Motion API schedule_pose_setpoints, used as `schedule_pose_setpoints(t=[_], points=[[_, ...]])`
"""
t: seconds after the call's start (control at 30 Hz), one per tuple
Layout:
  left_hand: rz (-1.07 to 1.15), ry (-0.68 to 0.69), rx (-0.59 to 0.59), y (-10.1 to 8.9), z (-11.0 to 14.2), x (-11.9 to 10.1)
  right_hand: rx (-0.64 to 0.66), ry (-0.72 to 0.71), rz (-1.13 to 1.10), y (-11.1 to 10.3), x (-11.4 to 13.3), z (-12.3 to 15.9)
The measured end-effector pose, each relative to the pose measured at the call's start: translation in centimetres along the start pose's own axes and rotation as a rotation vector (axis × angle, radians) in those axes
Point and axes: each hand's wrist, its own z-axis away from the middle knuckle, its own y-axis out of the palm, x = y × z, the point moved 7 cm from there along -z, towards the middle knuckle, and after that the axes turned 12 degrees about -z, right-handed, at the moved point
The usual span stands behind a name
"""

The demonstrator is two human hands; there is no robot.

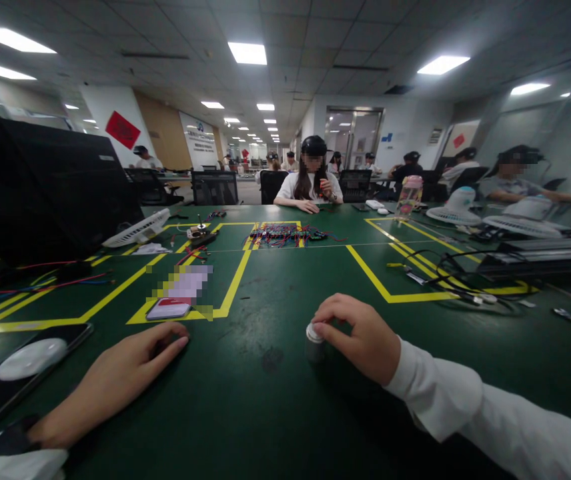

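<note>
My right hand (363, 337) pinches the white cap of a small clear bottle (314, 351) between thumb and fingers. The bottle stands upright on the green table (265, 420), and its contents are too dim to make out. On the left, my left hand (133, 363) rests on the tabletop with relaxed, slightly curled fingers, holding nothing. Just beyond its fingertips lies a phone (169, 308) with a partly pixelated screen, inside a yellow tape outline. A white computer mouse (32, 359) sits on a dark flat slab (78, 331) left of that hand.
A bundle of colourful wires (285, 235) lies mid-table, with a small motor-like part (198, 231) left of it. Black cables (458, 283) and metal profiles (545, 257) are on the right. A black monitor (50, 187) stands left. Opposite sits a person (310, 180) near a bottle (409, 198).
</note>
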Motion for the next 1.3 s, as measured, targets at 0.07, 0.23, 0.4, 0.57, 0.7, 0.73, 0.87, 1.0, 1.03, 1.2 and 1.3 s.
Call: schedule_pose_setpoints(t=[0.07,0.23,0.4,0.57,0.7,0.73,0.87,1.0,1.03,1.2,1.3], points=[[-0.01,-0.001,0.007,0.2,-0.1,0.3,-0.109,-0.02,-0.031,-1.3,0.3,-0.2],[-0.011,0.008,0.029,0.5,-0.2,0.4,-0.167,0.06,0.005,-3.5,-1.6,1.5],[-0.009,0.001,0.031,0.5,-0.1,0.5,0.065,0.16,0.046,-1.7,-4.8,5.2],[-0.014,-0.005,0.041,0.8,-0.3,0.9,0.146,0.135,0.211,-0.8,-4.7,6.2],[-0.009,-0.01,0.037,0.8,-0.4,1.0,0.117,0.133,0.224,-0.9,-4.7,5.9],[-0.008,-0.009,0.032,0.8,-0.4,1.0,0.069,0.124,0.196,-1.1,-4.6,5.7],[-0.013,-0.014,0.02,0.6,-0.4,0.8,-0.098,0.003,0.113,-1.5,-4.1,4.9],[-0.012,-0.016,0.006,0.6,-0.4,0.8,-0.016,-0.134,0.085,0.8,-2.9,3.5],[-0.012,-0.008,0.007,0.6,-0.4,0.8,0.01,-0.139,0.061,1.4,-2.7,3.1],[-0.014,0.009,0.017,0.6,-0.2,0.6,-0.165,-0.024,-0.061,0.3,-3.7,2.0],[0.009,0.026,0.029,0.4,0.0,0.3,-0.408,0.052,0.012,-4.5,-6.0,3.0]])
